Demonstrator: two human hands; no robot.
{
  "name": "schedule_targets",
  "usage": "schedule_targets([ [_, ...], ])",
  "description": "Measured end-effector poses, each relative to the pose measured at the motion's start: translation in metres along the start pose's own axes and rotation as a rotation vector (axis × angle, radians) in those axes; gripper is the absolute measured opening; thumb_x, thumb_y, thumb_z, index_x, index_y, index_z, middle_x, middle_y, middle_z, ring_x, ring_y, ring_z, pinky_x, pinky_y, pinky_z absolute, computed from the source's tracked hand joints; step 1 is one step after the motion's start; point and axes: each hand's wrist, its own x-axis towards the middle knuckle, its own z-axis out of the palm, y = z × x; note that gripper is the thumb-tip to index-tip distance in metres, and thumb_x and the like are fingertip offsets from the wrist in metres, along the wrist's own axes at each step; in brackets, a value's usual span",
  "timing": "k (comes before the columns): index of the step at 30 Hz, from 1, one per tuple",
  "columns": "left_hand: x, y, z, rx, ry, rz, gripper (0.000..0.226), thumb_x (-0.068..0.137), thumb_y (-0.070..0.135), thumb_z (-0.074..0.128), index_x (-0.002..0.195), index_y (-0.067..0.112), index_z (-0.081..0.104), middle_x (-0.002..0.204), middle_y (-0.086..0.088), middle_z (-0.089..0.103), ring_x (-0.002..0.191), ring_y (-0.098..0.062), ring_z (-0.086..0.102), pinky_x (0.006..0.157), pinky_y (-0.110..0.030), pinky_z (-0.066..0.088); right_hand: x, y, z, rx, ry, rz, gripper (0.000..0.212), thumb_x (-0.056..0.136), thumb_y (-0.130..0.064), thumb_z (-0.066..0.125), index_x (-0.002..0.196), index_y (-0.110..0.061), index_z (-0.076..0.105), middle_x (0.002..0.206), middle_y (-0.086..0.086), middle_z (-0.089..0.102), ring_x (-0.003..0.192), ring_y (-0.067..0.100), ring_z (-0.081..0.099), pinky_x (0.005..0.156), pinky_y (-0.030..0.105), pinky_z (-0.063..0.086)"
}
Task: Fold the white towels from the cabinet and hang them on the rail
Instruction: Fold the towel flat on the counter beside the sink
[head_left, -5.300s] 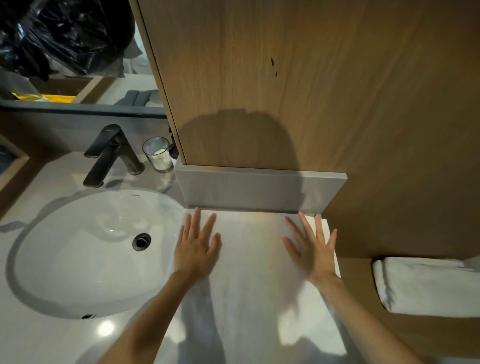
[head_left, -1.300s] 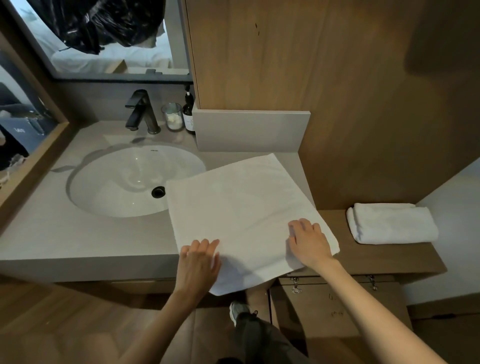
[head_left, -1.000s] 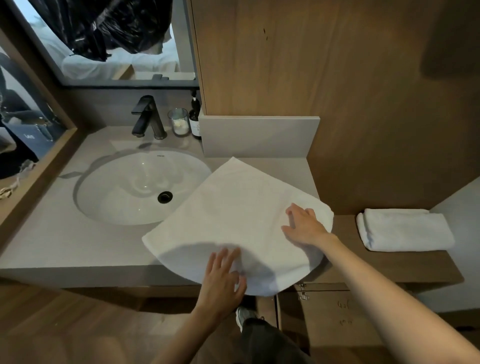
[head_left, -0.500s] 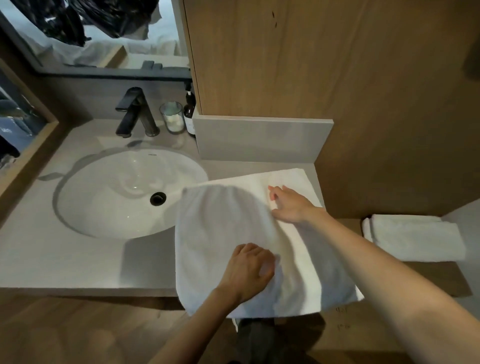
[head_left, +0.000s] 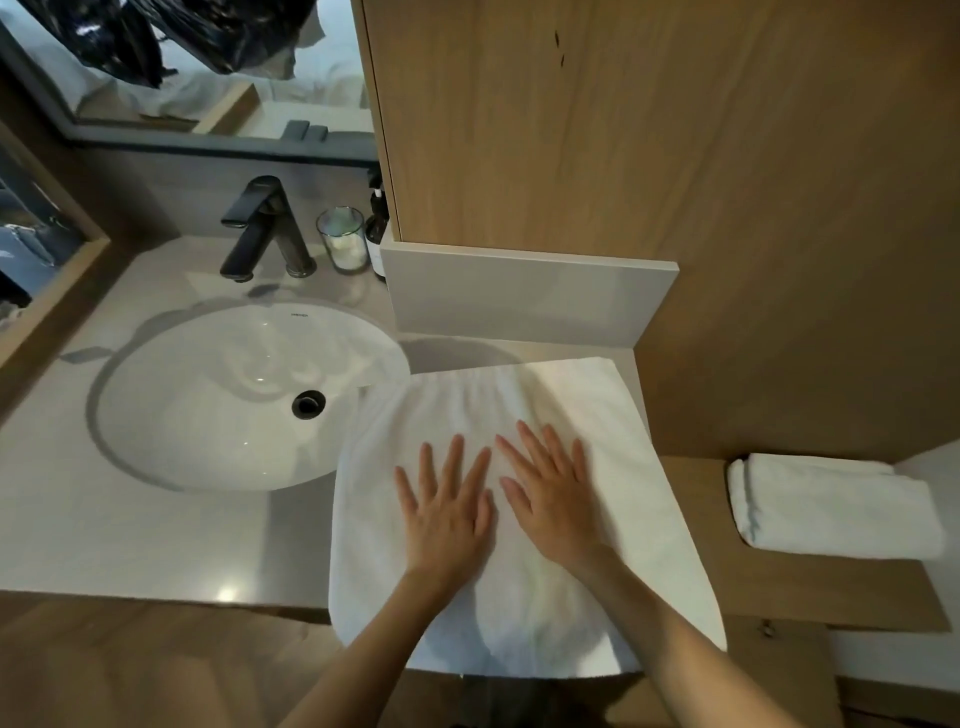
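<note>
Warm, fairly dim indoor light from overhead. Small glare spots on the bench (head_left: 228, 594) and in the sink (head_left: 249, 379). Soft shadow across the towel (head_left: 524, 613) near edge. Wide-angle bending at frame edges; overall slightly soft.

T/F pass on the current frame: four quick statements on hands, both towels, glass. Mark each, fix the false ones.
1. The left hand and right hand both lie flat, fingers spread, on the spread towel. True.
2. The glass stands on the spread towel. False: it stands behind the sink, beside the faucet.
3. The folded towel lies in the sink. False: it lies on the wooden ledge to the right.
4. The spread towel's near edge overhangs the counter. True.
</note>
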Motion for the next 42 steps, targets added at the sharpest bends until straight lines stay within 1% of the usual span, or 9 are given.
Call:
schedule_targets([
  [11, 0.044, -0.025, -0.012, 0.042, -0.063, 0.135, 0.053, 0.097, 0.058, 0.012, 0.148, 0.051, 0.0, 0.159, 0.01, -0.019, 0.143, -0.022, -0.028, 0.115, -0.051, -0.015, -0.021, 0.063, -0.019, -0.007, 0.043, 0.367, 0.059, 0.096, -0.054, 0.012, 0.152, -0.039, 0.019, 0.161, -0.002, 0.018, 0.15, 0.024, 0.006, 0.119, 0.044, -0.007],
  [14, 0.059, -0.025, -0.014, 0.039, -0.085, 0.146, 0.051, 0.098, 0.054, 0.009, 0.149, 0.049, -0.002, 0.159, 0.012, -0.018, 0.143, -0.018, -0.029, 0.116, -0.049, -0.016, -0.01, 0.06, -0.022, -0.018, 0.111, 0.413, 0.054, 0.087, -0.043, 0.032, 0.13, -0.021, 0.056, 0.119, 0.016, 0.056, 0.113, 0.04, 0.051, 0.107, 0.056, 0.027],
  [16, 0.068, -0.019, -0.013, 0.049, -0.096, 0.135, 0.054, 0.096, 0.053, 0.001, 0.149, 0.047, -0.005, 0.159, 0.011, -0.018, 0.143, -0.019, -0.027, 0.116, -0.049, -0.017, 0.007, 0.055, -0.032, 0.0, 0.172, 0.437, 0.039, 0.081, -0.033, 0.044, 0.106, -0.011, 0.064, 0.096, 0.015, 0.054, 0.089, 0.037, 0.051, 0.093, 0.052, 0.04],
  [21, 0.073, -0.02, -0.016, 0.011, -0.085, 0.137, 0.06, 0.091, 0.055, -0.007, 0.15, 0.045, -0.003, 0.159, 0.011, -0.015, 0.144, -0.014, -0.024, 0.117, -0.041, -0.017, 0.017, 0.065, -0.039, 0.136, 0.116, 0.421, 0.041, 0.089, -0.031, 0.038, 0.125, -0.025, 0.055, 0.142, 0.013, 0.041, 0.122, 0.04, 0.038, 0.108, 0.051, 0.029],
  [26, 0.055, -0.067, -0.024, 0.005, 0.01, 0.082, 0.055, 0.095, 0.053, 0.004, 0.149, 0.047, 0.008, 0.16, 0.012, -0.005, 0.147, -0.009, -0.012, 0.12, -0.036, -0.005, -0.025, 0.096, -0.035, 0.201, -0.084, 0.472, 0.049, 0.095, -0.063, 0.013, 0.144, -0.061, 0.004, 0.162, -0.014, -0.009, 0.149, 0.027, -0.007, 0.12, 0.052, 0.002],
  [30, 0.045, -0.088, -0.031, -0.143, 0.033, -0.095, 0.054, 0.098, 0.053, 0.014, 0.15, 0.043, 0.014, 0.161, -0.002, 0.008, 0.149, -0.019, 0.005, 0.12, -0.037, 0.007, -0.033, 0.102, -0.044, 0.308, -0.115, 0.533, 0.046, 0.098, -0.061, 0.018, 0.142, -0.064, 0.004, 0.156, 0.0, 0.025, 0.141, 0.031, 0.023, 0.111, 0.051, 0.029],
  [33, 0.043, -0.1, -0.038, -0.276, 0.039, -0.221, 0.056, 0.1, 0.044, 0.036, 0.151, 0.026, 0.024, 0.147, -0.014, 0.042, 0.14, -0.033, 0.029, 0.117, -0.041, 0.014, -0.034, 0.107, -0.046, 0.428, 0.006, 0.494, 0.046, 0.099, -0.052, 0.033, 0.145, -0.054, 0.024, 0.111, 0.0, 0.055, 0.112, 0.018, 0.046, 0.099, 0.044, 0.041],
  [37, 0.051, -0.105, -0.054, -0.583, 0.025, -0.391, 0.059, 0.092, 0.033, 0.06, 0.145, 0.02, 0.037, 0.117, -0.016, 0.063, 0.114, -0.034, 0.053, 0.093, -0.04, 0.041, -0.027, 0.116, -0.056, 0.674, 0.146, 0.554, 0.033, 0.094, -0.024, 0.059, 0.119, -0.044, 0.057, 0.094, 0.002, 0.057, 0.072, 0.01, 0.05, 0.074, 0.028, 0.045],
  [42, 0.052, -0.107, -0.076, -0.755, 0.034, -0.35, 0.045, 0.087, 0.018, 0.067, 0.128, 0.029, 0.053, 0.091, -0.005, 0.065, 0.079, -0.017, 0.059, 0.066, -0.023, 0.042, -0.026, 0.119, -0.082, 0.88, 0.147, 0.617, 0.03, 0.091, -0.005, 0.06, 0.108, -0.029, 0.062, 0.09, 0.011, 0.049, 0.07, 0.017, 0.043, 0.059, 0.019, 0.041],
])
